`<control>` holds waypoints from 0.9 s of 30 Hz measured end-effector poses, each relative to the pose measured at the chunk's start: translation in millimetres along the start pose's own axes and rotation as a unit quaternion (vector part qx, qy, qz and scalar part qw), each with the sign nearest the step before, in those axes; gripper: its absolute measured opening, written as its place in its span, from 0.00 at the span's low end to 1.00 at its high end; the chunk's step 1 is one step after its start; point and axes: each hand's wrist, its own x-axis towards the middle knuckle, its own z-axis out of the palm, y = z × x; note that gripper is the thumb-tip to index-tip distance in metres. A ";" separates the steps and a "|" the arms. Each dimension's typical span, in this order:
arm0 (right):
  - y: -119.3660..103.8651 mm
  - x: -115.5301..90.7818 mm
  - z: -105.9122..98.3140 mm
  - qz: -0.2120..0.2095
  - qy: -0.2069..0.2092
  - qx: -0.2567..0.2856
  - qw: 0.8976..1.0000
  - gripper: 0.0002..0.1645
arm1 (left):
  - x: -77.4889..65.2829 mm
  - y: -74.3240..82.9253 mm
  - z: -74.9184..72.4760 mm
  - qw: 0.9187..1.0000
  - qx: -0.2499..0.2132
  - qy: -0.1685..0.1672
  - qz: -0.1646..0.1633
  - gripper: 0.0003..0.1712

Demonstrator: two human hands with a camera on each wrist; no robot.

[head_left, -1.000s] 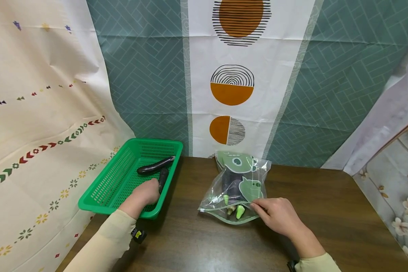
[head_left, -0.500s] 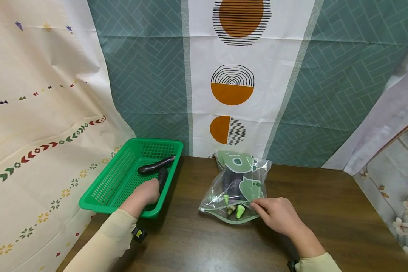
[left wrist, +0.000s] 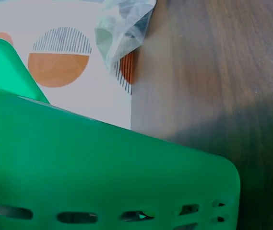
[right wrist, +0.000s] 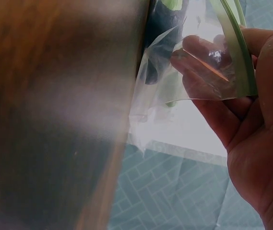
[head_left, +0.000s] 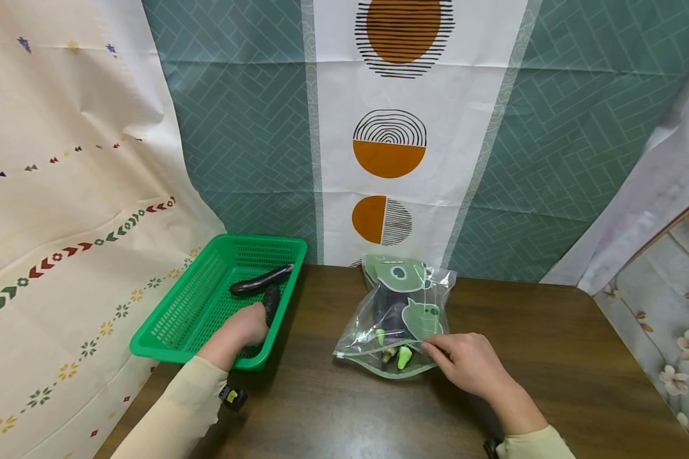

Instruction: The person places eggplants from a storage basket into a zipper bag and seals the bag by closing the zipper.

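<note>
My left hand (head_left: pixel 249 325) reaches into a green plastic basket (head_left: pixel 149 343) and holds the near end of a dark eggplant (head_left: pixel 272 301); its fingertips are hidden. Beside it lies another glossy eggplant (head_left: pixel 261 280), touching nothing of the hand. On the table, a clear zip bag (head_left: pixel 358 325) with green cartoon prints lies with its mouth toward me. Inside are dark eggplants (head_left: pixel 387 303) with pale green stem ends. My right hand (head_left: pixel 467 363) pinches the right corner of the bag's green zip edge (right wrist: pixel 244 67) between thumb and fingers. In the left wrist view, the basket wall (left wrist: pixel 112 167) hides the left hand.
A brown wooden table (head_left: pixel 321 408) bears the basket at left and the bag in the middle. Behind it hangs a patterned teal and white cloth (head_left: pixel 494 191). A cream cloth (head_left: pixel 80 255) drapes down along the left side, close to the basket.
The view shifts very slightly. Both hands, the basket and the bag otherwise keep their places.
</note>
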 end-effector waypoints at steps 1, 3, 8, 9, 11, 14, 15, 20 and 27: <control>-0.1 0.0 0.1 0.001 -0.001 0.001 1.000 0.03 | 2.5 -2.6 1.2 1.000 -0.010 -0.003 -0.001 0.13; -0.4 0.0 0.1 0.004 -0.003 0.003 1.000 0.03 | 12.4 -12.7 6.2 1.000 -0.012 -0.005 0.004 0.14; -1.1 -0.3 0.2 0.011 -0.007 0.002 1.000 0.03 | 36.3 -37.8 19.6 1.000 -0.007 -0.008 0.028 0.21; -1.2 -0.4 0.3 0.013 -0.008 0.002 1.000 0.03 | 36.9 -38.7 20.0 0.999 -0.011 -0.008 0.030 0.22; -1.5 -0.7 0.1 0.016 -0.009 0.003 1.000 0.03 | 36.0 -38.3 19.5 0.999 -0.022 -0.008 0.036 0.21; -1.8 -1.3 0.2 0.018 -0.010 0.004 1.000 0.03 | 25.2 -28.7 11.4 0.998 -0.047 -0.008 0.037 0.14; -1.7 -1.4 0.5 0.018 -0.010 0.003 1.000 0.03 | 21.3 -25.4 8.8 0.998 -0.058 -0.007 0.036 0.12; -0.9 -1.4 1.4 0.013 -0.005 0.000 1.000 0.03 | 10.7 -21.6 2.1 0.996 -0.074 0.011 0.058 0.09; -0.3 -0.5 1.7 0.011 -0.002 0.000 1.000 0.03 | -5.6 -5.9 -9.0 0.993 -0.111 0.022 0.039 0.13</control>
